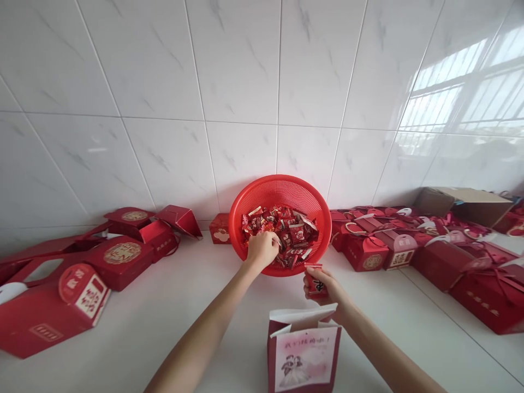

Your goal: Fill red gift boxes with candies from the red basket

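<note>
My left hand (262, 248) reaches over the near rim of a red plastic basket (319, 202) that leans back toward the wall. Its fingers are bent together among wrapped candies (298, 233), and what they pinch is mostly hidden. My right hand (327, 289) is closed around a small red snack packet (316, 283) with dark print, just outside the basket's near right edge. Below it stands an upright dark red gift box (303, 355), its white-lined top open and a pink label with a drawn couple on its front.
Red gift boxes (125, 262) lie and stand along the left. Many more closed red boxes (364, 251) crowd the right side, with a brown cardboard carton (462, 202) behind them. A small red box (220, 229) sits beside the basket, and a tiled wall (241, 71) rises behind.
</note>
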### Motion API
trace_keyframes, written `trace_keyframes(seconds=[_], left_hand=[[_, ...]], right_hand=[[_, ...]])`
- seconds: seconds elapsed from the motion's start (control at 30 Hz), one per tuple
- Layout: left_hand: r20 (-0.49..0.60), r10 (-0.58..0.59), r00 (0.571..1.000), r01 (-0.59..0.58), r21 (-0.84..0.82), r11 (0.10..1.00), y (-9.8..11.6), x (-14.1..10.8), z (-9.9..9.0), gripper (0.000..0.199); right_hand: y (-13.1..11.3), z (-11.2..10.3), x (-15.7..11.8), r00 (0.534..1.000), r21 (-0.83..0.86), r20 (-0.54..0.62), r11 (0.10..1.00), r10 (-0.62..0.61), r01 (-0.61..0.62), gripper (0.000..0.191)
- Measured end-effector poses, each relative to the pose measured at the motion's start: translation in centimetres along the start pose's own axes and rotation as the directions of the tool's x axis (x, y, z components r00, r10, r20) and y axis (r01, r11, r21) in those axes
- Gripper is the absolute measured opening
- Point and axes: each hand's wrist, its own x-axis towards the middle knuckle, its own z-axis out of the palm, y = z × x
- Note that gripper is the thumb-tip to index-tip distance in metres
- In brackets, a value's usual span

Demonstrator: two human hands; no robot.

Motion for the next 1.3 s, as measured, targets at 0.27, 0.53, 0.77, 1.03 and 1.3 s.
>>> trace_keyframes(seconds=[0.27, 0.53, 0.77, 1.03, 1.3], left_hand=[[0.079, 0.058, 0.995, -0.055, -0.039, 0.998, -0.4, -0.2, -0.5, 0.026], [0.064, 0.017, 0.998, -0.017, 0.004, 1.0, -0.3, -0.1, 0.2, 0.024], [0.049, 0.003, 0.999, -0.005, 0.042, 0.999, -0.1, 0.0, 0.7, 0.026], [0.032, 0.001, 0.999, -0.004, 0.071, 0.997, -0.1, 0.3, 1.0, 0.024], [0.034, 0.041, 0.999, -0.043, 0.081, 0.996, -0.3, 0.4, 0.9, 0.025]], right_hand=[[2.8, 0.2, 0.4, 0.996, -0.124, 0.084, 0.992, -0.023, 0.033, 0.049], [3.2, 0.3, -0.5, 0.987, -0.203, 0.068, 0.967, -0.146, 0.156, 0.049], [3.4, 0.6, -0.4, 0.986, -0.18, 0.046, 0.97, -0.16, 0.166, 0.05], [3.7, 0.2, 0.8, 0.992, -0.149, 0.081, 0.983, -0.101, 0.112, 0.054], [4.0, 0.0, 0.7, 0.989, -0.128, 0.109, 0.986, -0.096, 0.11, 0.051]])
